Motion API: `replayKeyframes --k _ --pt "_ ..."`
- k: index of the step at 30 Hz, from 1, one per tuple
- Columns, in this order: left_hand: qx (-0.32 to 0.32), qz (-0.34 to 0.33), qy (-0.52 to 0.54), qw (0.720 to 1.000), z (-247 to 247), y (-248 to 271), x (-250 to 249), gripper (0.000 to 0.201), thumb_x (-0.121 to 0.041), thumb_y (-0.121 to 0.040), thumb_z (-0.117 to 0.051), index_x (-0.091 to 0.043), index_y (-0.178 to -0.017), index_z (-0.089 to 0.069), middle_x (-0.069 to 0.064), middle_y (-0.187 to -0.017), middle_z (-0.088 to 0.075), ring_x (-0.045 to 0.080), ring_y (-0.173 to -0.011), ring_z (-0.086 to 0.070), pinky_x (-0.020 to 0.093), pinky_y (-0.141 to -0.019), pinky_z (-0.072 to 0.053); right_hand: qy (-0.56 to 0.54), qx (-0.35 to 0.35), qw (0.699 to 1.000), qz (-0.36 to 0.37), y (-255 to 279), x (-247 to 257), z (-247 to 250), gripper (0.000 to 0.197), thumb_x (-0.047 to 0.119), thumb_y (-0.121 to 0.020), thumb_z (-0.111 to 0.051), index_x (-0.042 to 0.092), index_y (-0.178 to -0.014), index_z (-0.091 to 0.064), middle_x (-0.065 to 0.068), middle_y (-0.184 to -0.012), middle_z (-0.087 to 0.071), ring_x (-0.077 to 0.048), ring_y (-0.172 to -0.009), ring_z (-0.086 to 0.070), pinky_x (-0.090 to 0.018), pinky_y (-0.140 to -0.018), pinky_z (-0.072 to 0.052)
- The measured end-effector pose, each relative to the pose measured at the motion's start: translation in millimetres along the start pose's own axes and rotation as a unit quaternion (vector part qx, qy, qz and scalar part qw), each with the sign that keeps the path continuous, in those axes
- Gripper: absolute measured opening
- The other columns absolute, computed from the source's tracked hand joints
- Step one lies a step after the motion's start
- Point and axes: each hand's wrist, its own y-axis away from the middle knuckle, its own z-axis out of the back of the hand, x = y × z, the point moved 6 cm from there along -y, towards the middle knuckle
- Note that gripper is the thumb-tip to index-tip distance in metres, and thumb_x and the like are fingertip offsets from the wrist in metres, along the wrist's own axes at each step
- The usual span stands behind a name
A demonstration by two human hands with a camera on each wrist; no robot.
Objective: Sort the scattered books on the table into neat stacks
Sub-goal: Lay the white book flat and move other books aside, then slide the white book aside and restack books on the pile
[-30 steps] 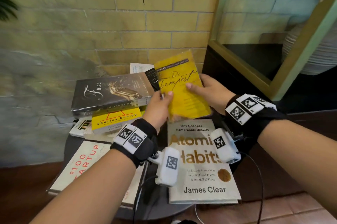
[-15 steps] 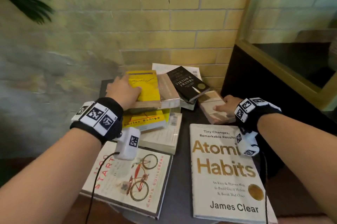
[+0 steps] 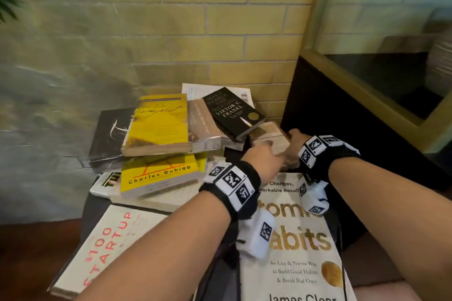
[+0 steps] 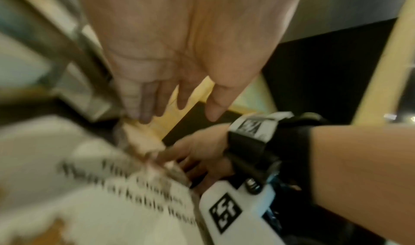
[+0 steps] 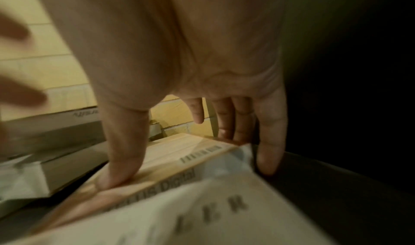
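Note:
A small tan paperback (image 3: 272,138) lies at the table's right rear, part under the black Viktor Frankl book (image 3: 232,112). My right hand (image 3: 294,140) grips it, with the thumb (image 5: 119,160) on one side and the fingers (image 5: 268,153) over the other edge of the paperback (image 5: 179,158). My left hand (image 3: 263,158) reaches in beside it with straight fingers (image 4: 143,105) at the book's near corner and holds nothing. The yellow Tempest (image 3: 159,124) lies on the dark Fuse book (image 3: 107,136).
A yellow Charles Duhigg book (image 3: 159,174) and pale books sit under that pile. $100 Startup (image 3: 107,244) lies front left and Atomic Habits (image 3: 300,251) front right. The brick wall (image 3: 220,31) stands close behind. A dark cabinet (image 3: 330,114) borders the right.
Both hands held the Tempest a second ago. It now lies on Fuse. My right hand went to the small paperback, and my left hand has crossed right to join it.

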Motion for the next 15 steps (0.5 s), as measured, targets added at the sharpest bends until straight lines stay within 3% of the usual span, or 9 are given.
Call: replayKeyframes --k 4,6,8,10,12,15 --pt "0.005 0.105 0.076 0.992 -15.5 -16.3 6.3 0.041 -0.018 -0.105 -0.031 0.003 -0.137 -0.045 0.022 -0.136 -0.052 0.035 -0.124 -0.051 0.037 -0.098 -0.042 0.004 0.044 0.999 0.001 -3.6 -6.4 -0.2 0.089 0.035 -0.074 -0.079 0.006 -0.142 -0.030 -0.016 -0.134 -0.052 -0.032 -0.121 -0.053 -0.037 -0.099 -0.046" --pt "0.023 0.056 -0.066 0.996 -18.3 -16.9 0.2 0.041 -0.013 -0.105 -0.026 0.001 -0.140 -0.042 0.021 -0.138 -0.050 0.033 -0.127 -0.049 0.035 -0.098 -0.040 -0.004 0.052 0.999 0.013 -6.4 -9.2 0.9 0.088 0.034 -0.073 -0.080 0.006 -0.142 -0.034 -0.015 -0.135 -0.053 -0.030 -0.122 -0.054 -0.035 -0.099 -0.046" --pt "0.029 0.034 -0.123 0.991 -22.1 -27.3 0.7 0.039 -0.011 -0.104 -0.028 -0.001 -0.138 -0.046 0.018 -0.137 -0.052 0.032 -0.127 -0.049 0.035 -0.099 -0.040 -0.032 0.068 0.997 0.034 -7.0 -5.9 -1.1 0.080 0.030 -0.073 -0.081 0.008 -0.138 -0.040 -0.012 -0.132 -0.056 -0.028 -0.119 -0.055 -0.031 -0.095 -0.046" --pt "0.036 0.060 -0.039 0.997 -25.4 -36.8 6.6 0.038 -0.011 -0.103 -0.033 0.000 -0.135 -0.050 0.018 -0.136 -0.054 0.033 -0.126 -0.050 0.036 -0.101 -0.041 -0.055 0.079 0.995 0.031 -7.4 -7.0 -4.5 0.074 0.027 -0.074 -0.080 0.010 -0.136 -0.044 -0.011 -0.129 -0.058 -0.027 -0.118 -0.056 -0.029 -0.092 -0.045" --pt "0.020 0.092 0.011 0.995 -26.5 -41.8 18.0 0.036 -0.012 -0.099 -0.042 0.002 -0.132 -0.052 0.021 -0.133 -0.055 0.035 -0.123 -0.052 0.038 -0.101 -0.043 -0.060 0.063 0.996 0.020 -6.9 -11.9 -2.7 0.075 0.032 -0.075 -0.077 0.012 -0.138 -0.041 -0.012 -0.132 -0.053 -0.028 -0.120 -0.053 -0.032 -0.097 -0.045" --pt "0.024 0.073 0.046 0.996 -24.1 -50.3 21.4 0.037 -0.014 -0.092 -0.052 0.003 -0.125 -0.055 0.023 -0.128 -0.057 0.038 -0.118 -0.054 0.040 -0.097 -0.047 -0.122 0.022 0.992 -0.024 -8.9 -22.7 5.0 0.070 0.032 -0.075 -0.077 0.020 -0.134 -0.041 -0.014 -0.136 -0.043 -0.031 -0.120 -0.050 -0.042 -0.102 -0.044"
